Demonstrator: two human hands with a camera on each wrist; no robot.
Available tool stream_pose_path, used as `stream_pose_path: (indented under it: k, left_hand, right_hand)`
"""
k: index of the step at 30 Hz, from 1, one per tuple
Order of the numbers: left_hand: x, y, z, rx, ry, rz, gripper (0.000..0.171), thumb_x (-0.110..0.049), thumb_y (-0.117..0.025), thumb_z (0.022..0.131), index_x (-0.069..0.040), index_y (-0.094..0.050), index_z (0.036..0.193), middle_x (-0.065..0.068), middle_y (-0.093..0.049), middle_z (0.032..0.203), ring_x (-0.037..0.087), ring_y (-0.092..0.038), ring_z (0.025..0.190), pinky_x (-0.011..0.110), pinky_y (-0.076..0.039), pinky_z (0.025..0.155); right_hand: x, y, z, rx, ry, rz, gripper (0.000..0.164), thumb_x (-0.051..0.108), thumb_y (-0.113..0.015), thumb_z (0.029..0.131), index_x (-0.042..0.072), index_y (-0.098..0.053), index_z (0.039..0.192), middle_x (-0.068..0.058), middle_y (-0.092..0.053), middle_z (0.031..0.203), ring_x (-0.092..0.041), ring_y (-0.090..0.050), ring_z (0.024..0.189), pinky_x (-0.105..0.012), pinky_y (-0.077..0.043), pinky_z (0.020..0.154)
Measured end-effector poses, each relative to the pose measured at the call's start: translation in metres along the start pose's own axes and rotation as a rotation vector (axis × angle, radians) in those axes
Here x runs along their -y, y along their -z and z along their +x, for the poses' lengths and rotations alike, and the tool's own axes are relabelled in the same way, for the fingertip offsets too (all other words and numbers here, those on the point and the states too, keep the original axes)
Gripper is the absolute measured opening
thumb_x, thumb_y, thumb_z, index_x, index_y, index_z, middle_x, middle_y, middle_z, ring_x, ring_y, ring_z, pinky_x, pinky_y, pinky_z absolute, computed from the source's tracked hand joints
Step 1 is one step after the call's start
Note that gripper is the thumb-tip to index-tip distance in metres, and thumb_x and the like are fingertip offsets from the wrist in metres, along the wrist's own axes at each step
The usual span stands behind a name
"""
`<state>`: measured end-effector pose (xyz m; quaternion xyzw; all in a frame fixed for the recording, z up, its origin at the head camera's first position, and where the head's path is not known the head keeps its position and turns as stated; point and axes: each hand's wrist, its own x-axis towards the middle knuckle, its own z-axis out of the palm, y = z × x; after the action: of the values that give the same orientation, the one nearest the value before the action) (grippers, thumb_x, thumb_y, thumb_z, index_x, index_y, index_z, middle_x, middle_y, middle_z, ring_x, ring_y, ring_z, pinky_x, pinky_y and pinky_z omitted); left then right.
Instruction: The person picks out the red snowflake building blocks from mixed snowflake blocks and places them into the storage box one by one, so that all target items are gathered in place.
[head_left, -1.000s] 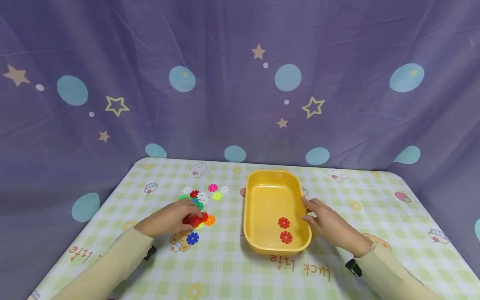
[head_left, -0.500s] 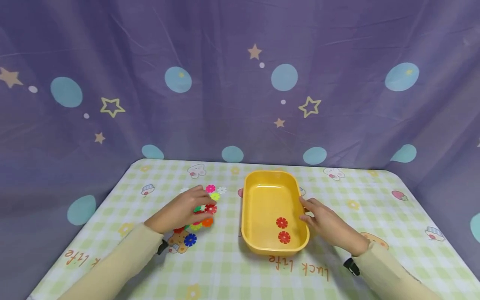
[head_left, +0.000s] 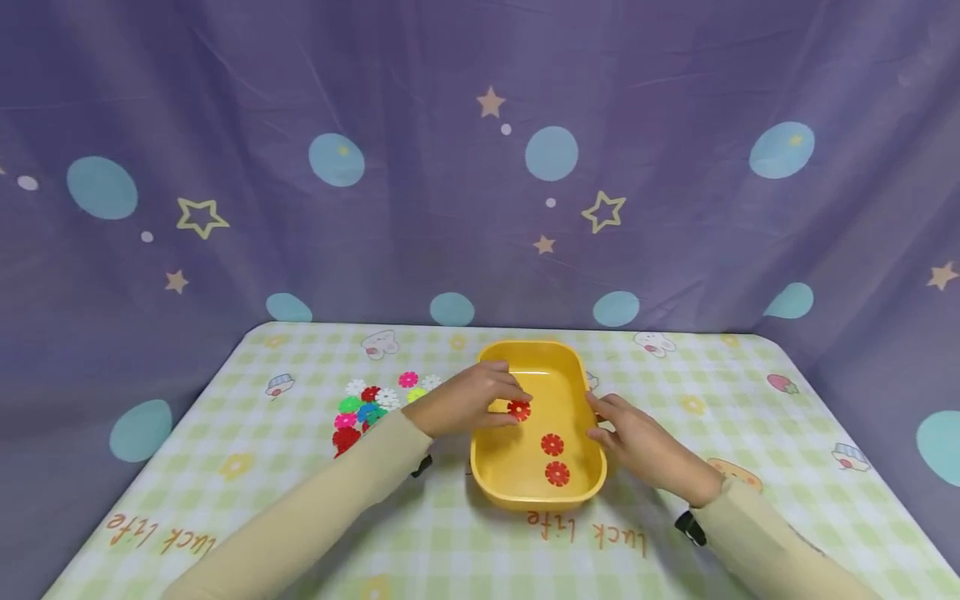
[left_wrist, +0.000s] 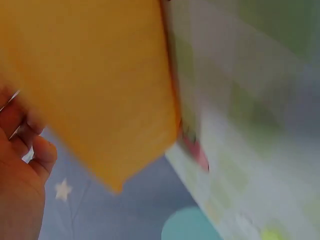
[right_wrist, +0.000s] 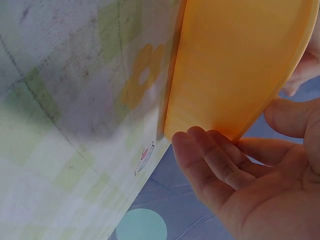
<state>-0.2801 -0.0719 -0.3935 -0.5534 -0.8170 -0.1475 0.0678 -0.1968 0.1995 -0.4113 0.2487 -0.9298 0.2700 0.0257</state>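
Note:
My left hand (head_left: 468, 402) is over the left side of a yellow tray (head_left: 540, 357). Between its thumb and fingers it pinches a red snowflake disc (head_left: 519, 410). Two more red snowflake discs (head_left: 552, 444) lie on the tray's floor, towards the near right. My right hand (head_left: 641, 446) holds the tray's right rim. In the right wrist view, the right fingers (right_wrist: 217, 157) lie against the outer wall and the thumb is at the rim. Only part of my left hand (left_wrist: 25, 165) shows in the blurred left wrist view, and the disc is hidden there.
A loose pile of snowflake discs (head_left: 367, 412) in red, green, blue, white and pink lies left of the tray, partly covered by my left sleeve (head_left: 322, 508). The checked tablecloth (head_left: 450, 542) covers the table, with a purple curtain (head_left: 420, 250) behind it.
My left hand has moved right from the disc pile to above the tray, carrying a red snowflake disc. My right hand stays at the tray's rim. The head view has shifted slightly.

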Motion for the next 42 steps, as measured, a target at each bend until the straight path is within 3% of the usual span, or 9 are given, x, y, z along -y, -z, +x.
stream_pose_path:
  k: [8, 15, 21, 25, 30, 33, 37, 39, 42]
  left_hand:
    - [0.007, -0.016, 0.020, 0.150, 0.113, -0.009, 0.023, -0.029, -0.074, 0.083, -0.020, -0.063, 0.101, -0.007, -0.058, 0.091, 0.010, -0.049, 0.077, 0.018, -0.041, 0.070]
    - [0.009, -0.021, 0.029, 0.263, 0.097, 0.057, 0.023, -0.030, -0.072, 0.085, -0.021, -0.066, 0.104, -0.006, -0.058, 0.086, 0.010, -0.045, 0.073, 0.020, -0.038, 0.065]
    - [0.010, -0.024, 0.032, 0.279, 0.043, 0.136, 0.018, -0.029, -0.073, 0.083, -0.020, -0.074, 0.100, -0.014, -0.064, 0.089, 0.009, -0.044, 0.078, 0.019, -0.037, 0.070]
    - [0.011, -0.024, 0.033, 0.283, 0.000, 0.180, 0.019, -0.028, -0.074, 0.082, -0.021, -0.076, 0.100, -0.012, -0.065, 0.097, 0.010, -0.045, 0.082, 0.019, -0.038, 0.072]
    - [0.009, -0.016, 0.029, 0.257, 0.024, 0.150, 0.023, -0.025, -0.072, 0.084, -0.019, -0.074, 0.107, -0.006, -0.062, 0.103, 0.011, -0.048, 0.090, 0.018, -0.040, 0.079]
    - [0.007, 0.002, 0.015, 0.155, 0.045, 0.114, 0.024, -0.021, -0.072, 0.085, -0.014, -0.072, 0.108, -0.002, -0.061, 0.104, 0.012, -0.052, 0.094, 0.021, -0.042, 0.084]
    - [0.012, 0.027, -0.029, 0.020, 0.087, 0.080, 0.023, -0.018, -0.073, 0.085, -0.013, -0.071, 0.107, -0.001, -0.059, 0.101, 0.012, -0.052, 0.091, 0.025, -0.044, 0.082]
    - [0.018, 0.035, -0.058, 0.013, 0.157, 0.057, 0.023, -0.019, -0.074, 0.084, -0.013, -0.071, 0.106, -0.002, -0.059, 0.099, 0.012, -0.050, 0.091, 0.026, -0.045, 0.082]
    - [0.027, 0.041, -0.101, 0.079, 0.308, 0.023, 0.024, -0.019, -0.075, 0.082, -0.012, -0.071, 0.105, -0.003, -0.059, 0.100, 0.015, -0.050, 0.094, 0.030, -0.047, 0.083]
  right_hand:
    - [0.009, -0.002, 0.008, 0.049, -0.034, 0.008, 0.054, 0.012, -0.061, 0.093, -0.009, -0.040, 0.138, -0.011, -0.055, 0.113, -0.019, -0.058, 0.099, -0.029, -0.050, 0.077]
    - [0.012, -0.001, 0.010, 0.055, -0.021, 0.013, 0.055, 0.012, -0.060, 0.093, -0.009, -0.038, 0.139, -0.013, -0.055, 0.114, -0.018, -0.057, 0.097, -0.029, -0.050, 0.077]
    - [0.014, -0.003, 0.013, 0.043, 0.013, 0.010, 0.055, 0.011, -0.060, 0.093, -0.010, -0.038, 0.138, -0.012, -0.054, 0.113, -0.017, -0.058, 0.096, -0.028, -0.051, 0.077]
    - [0.016, -0.003, 0.014, 0.046, 0.007, 0.005, 0.055, 0.011, -0.061, 0.093, -0.010, -0.039, 0.138, -0.012, -0.055, 0.112, -0.019, -0.058, 0.098, -0.029, -0.050, 0.076]
    - [0.016, -0.003, 0.013, 0.060, -0.017, 0.008, 0.054, 0.012, -0.061, 0.092, -0.009, -0.040, 0.137, -0.012, -0.055, 0.112, -0.019, -0.058, 0.098, -0.029, -0.050, 0.075]
    - [0.013, -0.004, 0.012, 0.056, -0.026, 0.008, 0.054, 0.013, -0.062, 0.092, -0.009, -0.041, 0.137, -0.011, -0.056, 0.112, -0.020, -0.059, 0.099, -0.031, -0.050, 0.077]
    - [0.008, -0.004, 0.007, 0.035, -0.032, 0.015, 0.054, 0.013, -0.062, 0.092, -0.008, -0.042, 0.137, -0.011, -0.056, 0.114, -0.022, -0.059, 0.102, -0.033, -0.051, 0.080]
    - [0.006, -0.003, 0.004, 0.027, -0.047, 0.035, 0.054, 0.013, -0.062, 0.092, -0.008, -0.041, 0.137, -0.011, -0.056, 0.114, -0.022, -0.059, 0.102, -0.032, -0.051, 0.080]
    - [0.003, 0.000, 0.000, 0.016, -0.072, 0.050, 0.055, 0.013, -0.062, 0.092, -0.008, -0.040, 0.138, -0.011, -0.056, 0.115, -0.021, -0.059, 0.101, -0.031, -0.051, 0.079]
